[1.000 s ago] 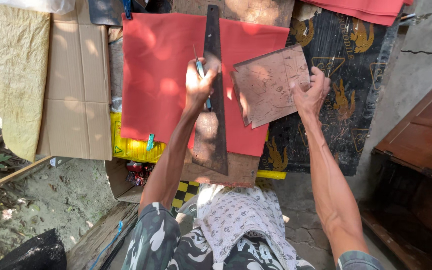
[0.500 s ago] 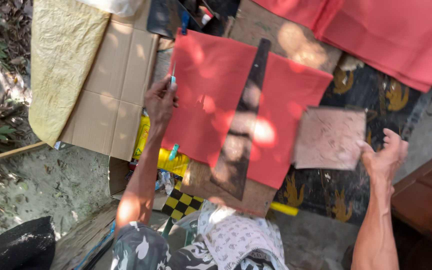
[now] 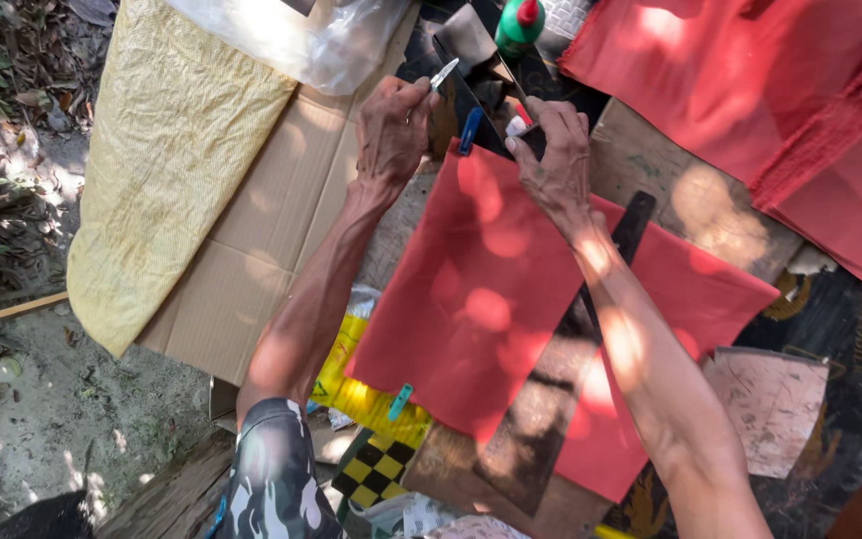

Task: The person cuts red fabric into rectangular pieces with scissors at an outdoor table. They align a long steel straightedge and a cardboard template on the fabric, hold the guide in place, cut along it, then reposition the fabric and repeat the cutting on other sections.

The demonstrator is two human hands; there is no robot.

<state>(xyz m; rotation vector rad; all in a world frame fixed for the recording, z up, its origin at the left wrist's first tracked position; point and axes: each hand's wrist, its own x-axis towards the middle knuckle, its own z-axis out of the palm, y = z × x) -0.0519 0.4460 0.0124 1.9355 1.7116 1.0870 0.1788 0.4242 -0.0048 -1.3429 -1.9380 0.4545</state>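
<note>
While your left hand [image 3: 391, 125] is pinching a small blade [image 3: 443, 74] at upper centre, your right hand [image 3: 551, 150], fingers curled, is pressing thin, floppy red sheet [image 3: 471, 299]; likely best gripped near its edge.

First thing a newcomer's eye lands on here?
The big red sheet spread across the middle, dappled with sunlight. Above it, the left hand holds a small metal blade and the right hand reaches into dark clutter beside a green bottle. A yellow sack lies on cardboard at left.

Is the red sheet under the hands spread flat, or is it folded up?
Spread flat. The red sheet lies open over the board, its edges and corners showing with no fold in view. A dark strip lies across it.
</note>
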